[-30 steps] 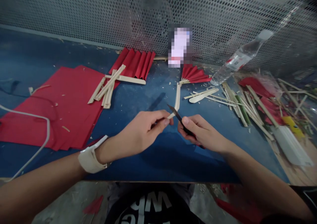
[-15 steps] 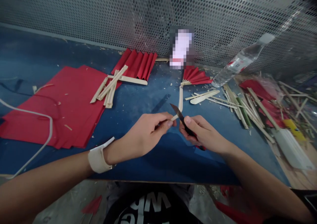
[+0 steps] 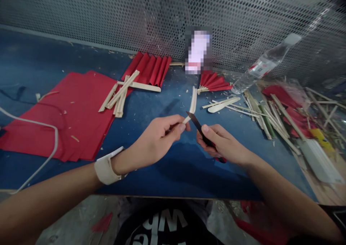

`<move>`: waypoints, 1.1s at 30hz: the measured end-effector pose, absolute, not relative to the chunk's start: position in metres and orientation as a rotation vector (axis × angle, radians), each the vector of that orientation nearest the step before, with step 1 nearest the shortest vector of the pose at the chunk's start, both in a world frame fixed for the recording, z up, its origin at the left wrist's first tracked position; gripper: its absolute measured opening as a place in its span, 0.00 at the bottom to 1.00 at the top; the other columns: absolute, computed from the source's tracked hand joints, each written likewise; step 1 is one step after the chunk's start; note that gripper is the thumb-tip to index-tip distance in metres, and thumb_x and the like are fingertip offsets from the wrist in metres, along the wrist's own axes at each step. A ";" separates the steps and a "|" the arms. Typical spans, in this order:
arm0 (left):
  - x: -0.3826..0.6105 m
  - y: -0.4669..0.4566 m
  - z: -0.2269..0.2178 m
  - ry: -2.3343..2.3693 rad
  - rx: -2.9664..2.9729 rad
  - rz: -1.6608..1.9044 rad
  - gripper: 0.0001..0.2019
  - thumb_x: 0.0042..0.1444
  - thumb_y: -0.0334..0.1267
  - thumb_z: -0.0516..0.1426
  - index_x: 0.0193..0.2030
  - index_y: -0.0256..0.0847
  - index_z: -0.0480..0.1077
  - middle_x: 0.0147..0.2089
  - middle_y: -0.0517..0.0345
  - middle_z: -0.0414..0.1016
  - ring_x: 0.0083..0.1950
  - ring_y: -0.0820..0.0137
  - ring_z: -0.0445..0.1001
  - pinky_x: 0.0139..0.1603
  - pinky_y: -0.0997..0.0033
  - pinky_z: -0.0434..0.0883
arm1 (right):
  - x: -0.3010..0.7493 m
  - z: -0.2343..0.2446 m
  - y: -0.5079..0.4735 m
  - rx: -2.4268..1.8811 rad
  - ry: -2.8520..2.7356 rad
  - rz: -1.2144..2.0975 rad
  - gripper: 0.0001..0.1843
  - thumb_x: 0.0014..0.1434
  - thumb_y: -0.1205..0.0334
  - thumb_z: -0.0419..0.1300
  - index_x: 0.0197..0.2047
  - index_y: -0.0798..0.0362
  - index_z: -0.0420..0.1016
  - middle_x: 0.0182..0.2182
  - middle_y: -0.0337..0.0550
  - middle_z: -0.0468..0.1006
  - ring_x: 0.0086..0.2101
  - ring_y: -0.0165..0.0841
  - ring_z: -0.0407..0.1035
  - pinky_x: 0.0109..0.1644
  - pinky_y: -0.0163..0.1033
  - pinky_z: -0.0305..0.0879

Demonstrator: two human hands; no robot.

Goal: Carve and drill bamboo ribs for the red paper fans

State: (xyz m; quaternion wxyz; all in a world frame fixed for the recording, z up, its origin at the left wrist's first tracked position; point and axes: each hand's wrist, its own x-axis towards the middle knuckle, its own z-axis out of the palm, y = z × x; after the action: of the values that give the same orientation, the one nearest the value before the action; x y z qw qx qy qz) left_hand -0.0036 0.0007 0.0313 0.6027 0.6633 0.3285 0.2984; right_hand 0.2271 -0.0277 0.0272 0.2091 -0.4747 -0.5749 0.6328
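My left hand (image 3: 156, 138) pinches the near end of a pale bamboo strip (image 3: 192, 102), which points up and away over the blue table (image 3: 162, 165). My right hand (image 3: 223, 144) is closed round a small knife (image 3: 198, 126) with a dark blade. The blade tip rests against the strip just beyond my left fingertips. A white band sits on my left wrist.
Red paper sheets (image 3: 62, 118) lie at the left with loose bamboo strips (image 3: 119, 93) on them. Two folded red fans (image 3: 151, 70) lie near the perforated metal wall. A plastic bottle (image 3: 263, 66) and a heap of bamboo sticks (image 3: 273, 118) sit at the right. A white cable (image 3: 43, 154) loops at left.
The bamboo strip has lifted and tilted more upright in my left hand. The knife blade stays against its lower end. Both hands shifted slightly.
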 end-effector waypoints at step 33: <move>-0.008 0.006 0.036 0.792 1.771 0.586 0.13 0.73 0.41 0.50 0.46 0.39 0.75 0.27 0.67 0.62 0.25 0.77 0.57 0.27 0.75 0.58 | 0.226 0.030 -0.029 -1.360 -1.585 1.784 0.43 0.64 0.19 0.48 0.28 0.56 0.61 0.16 0.31 0.54 0.16 0.18 0.48 0.18 0.26 0.47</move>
State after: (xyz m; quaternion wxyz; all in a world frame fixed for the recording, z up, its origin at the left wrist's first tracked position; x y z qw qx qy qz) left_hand -0.0083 0.0058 0.0359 0.5289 0.7416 0.3318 0.2453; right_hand 0.2264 -0.0294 0.0301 0.1960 -0.4855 -0.5659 0.6369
